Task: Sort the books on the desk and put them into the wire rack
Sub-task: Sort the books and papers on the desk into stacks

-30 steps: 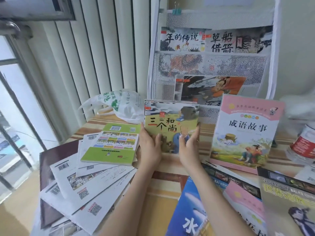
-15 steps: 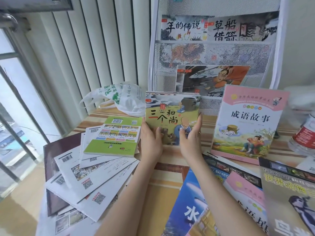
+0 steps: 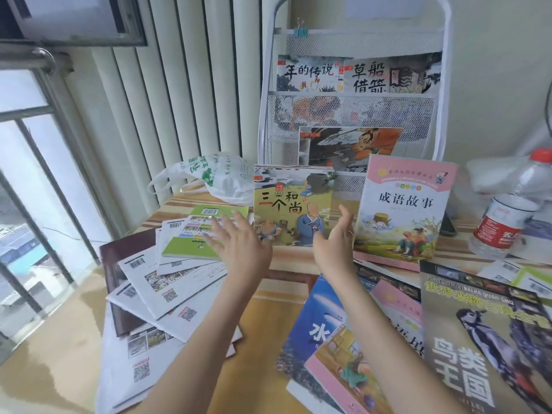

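Item: yellow picture book [image 3: 291,206], standing upright on the counter [image 3: 280,297] just before the wire rack [image 3: 352,115], beside the pink book [image 3: 403,210].
Risk: unsupported, it may tip forward onto the counter, or knock the pink book over.
Left hand [image 3: 239,243]: fingers [image 3: 213,231] spread wide, released, holding nothing.
Right hand [image 3: 336,243]: fingers [image 3: 346,216] likewise open and empty, close by the book's lower edge; contact cannot be told.

standing books [image 3: 292,204] block rack [image 3: 352,115], seemingly
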The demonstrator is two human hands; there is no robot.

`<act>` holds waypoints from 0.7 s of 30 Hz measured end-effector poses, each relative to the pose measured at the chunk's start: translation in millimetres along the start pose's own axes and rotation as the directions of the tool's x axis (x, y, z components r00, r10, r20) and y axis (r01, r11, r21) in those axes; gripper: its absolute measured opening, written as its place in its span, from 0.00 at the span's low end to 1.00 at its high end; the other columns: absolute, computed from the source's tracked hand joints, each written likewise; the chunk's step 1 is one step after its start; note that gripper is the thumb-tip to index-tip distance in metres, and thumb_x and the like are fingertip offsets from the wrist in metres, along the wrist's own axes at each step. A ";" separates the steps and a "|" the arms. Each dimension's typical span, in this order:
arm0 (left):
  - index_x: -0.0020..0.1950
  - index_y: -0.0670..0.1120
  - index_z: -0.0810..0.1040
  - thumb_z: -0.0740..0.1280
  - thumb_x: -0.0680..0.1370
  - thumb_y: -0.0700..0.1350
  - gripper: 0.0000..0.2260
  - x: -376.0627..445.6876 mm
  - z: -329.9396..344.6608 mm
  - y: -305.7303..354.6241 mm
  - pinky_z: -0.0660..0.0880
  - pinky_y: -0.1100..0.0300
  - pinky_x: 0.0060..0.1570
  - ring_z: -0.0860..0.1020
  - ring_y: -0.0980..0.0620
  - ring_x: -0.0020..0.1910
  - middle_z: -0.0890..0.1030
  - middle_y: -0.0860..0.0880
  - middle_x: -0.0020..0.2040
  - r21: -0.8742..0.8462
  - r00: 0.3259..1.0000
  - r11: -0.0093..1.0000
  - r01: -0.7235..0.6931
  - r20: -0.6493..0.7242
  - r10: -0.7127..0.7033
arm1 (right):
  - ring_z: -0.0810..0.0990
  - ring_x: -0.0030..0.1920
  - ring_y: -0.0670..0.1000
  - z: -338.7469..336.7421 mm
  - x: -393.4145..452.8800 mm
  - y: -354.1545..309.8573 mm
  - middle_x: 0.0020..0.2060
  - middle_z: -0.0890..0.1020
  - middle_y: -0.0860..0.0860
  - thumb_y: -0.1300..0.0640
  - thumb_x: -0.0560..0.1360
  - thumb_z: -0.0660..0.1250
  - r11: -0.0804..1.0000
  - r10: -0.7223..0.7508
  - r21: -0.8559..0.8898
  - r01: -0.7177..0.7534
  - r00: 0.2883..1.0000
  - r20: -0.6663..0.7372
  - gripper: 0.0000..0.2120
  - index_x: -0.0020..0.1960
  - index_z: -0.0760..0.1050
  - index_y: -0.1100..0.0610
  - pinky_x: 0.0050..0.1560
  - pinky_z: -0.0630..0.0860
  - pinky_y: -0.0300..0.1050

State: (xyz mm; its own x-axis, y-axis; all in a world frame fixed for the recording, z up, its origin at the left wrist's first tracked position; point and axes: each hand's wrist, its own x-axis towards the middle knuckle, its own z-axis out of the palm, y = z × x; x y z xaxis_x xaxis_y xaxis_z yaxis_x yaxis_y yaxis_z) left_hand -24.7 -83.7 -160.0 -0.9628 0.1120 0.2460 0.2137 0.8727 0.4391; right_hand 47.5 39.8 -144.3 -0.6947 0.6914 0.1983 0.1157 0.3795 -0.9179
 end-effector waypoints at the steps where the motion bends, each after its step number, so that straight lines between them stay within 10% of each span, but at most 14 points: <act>1: 0.77 0.40 0.47 0.58 0.77 0.51 0.34 -1.2 -3.0 -9.0 0.39 0.34 0.69 0.42 0.36 0.75 0.49 0.37 0.77 0.045 0.999 0.999 0.023 0.047 -0.025 | 0.67 0.62 0.57 -5.8 -6.7 -1.2 0.70 0.63 0.58 0.65 0.77 0.57 1.000 0.001 -0.008 -0.001 1.000 0.011 0.28 0.73 0.51 0.51 0.45 0.65 0.44; 8: 0.77 0.40 0.50 0.50 0.78 0.64 0.37 -10.8 0.2 -59.2 0.45 0.37 0.71 0.49 0.40 0.76 0.53 0.40 0.77 0.229 0.987 0.974 -0.006 0.160 -0.032 | 0.64 0.67 0.53 -41.9 -66.0 4.3 0.72 0.61 0.54 0.63 0.78 0.58 1.000 0.004 -0.007 -0.004 0.998 0.063 0.24 0.71 0.56 0.53 0.55 0.67 0.43; 16: 0.74 0.41 0.60 0.51 0.81 0.47 0.22 -27.7 -13.9 -29.9 0.51 0.35 0.70 0.62 0.41 0.72 0.67 0.39 0.72 0.448 0.977 0.894 0.009 0.188 -0.105 | 0.71 0.60 0.55 -59.3 -99.6 11.6 0.70 0.65 0.54 0.61 0.78 0.59 0.998 0.069 0.011 -0.069 0.997 0.036 0.21 0.69 0.58 0.51 0.48 0.68 0.44; 21: 0.48 0.43 0.75 0.55 0.77 0.36 0.09 -27.3 -24.1 -46.2 0.49 0.32 0.69 0.79 0.43 0.49 0.80 0.45 0.40 0.249 0.994 0.967 -0.050 -0.080 0.072 | 0.76 0.47 0.52 -57.8 -106.5 9.2 0.68 0.67 0.54 0.62 0.78 0.57 0.996 0.077 0.044 -0.079 0.995 0.063 0.21 0.69 0.59 0.50 0.37 0.69 0.43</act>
State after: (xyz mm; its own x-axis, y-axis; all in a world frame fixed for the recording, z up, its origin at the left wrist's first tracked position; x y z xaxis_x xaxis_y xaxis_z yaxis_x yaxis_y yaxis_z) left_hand -4.3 -138.6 -166.2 -0.9288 0.1360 0.3448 0.2133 0.9569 0.1970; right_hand 163.6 5.2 -154.0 -0.7269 0.6786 0.1055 0.1392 0.2960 -0.9450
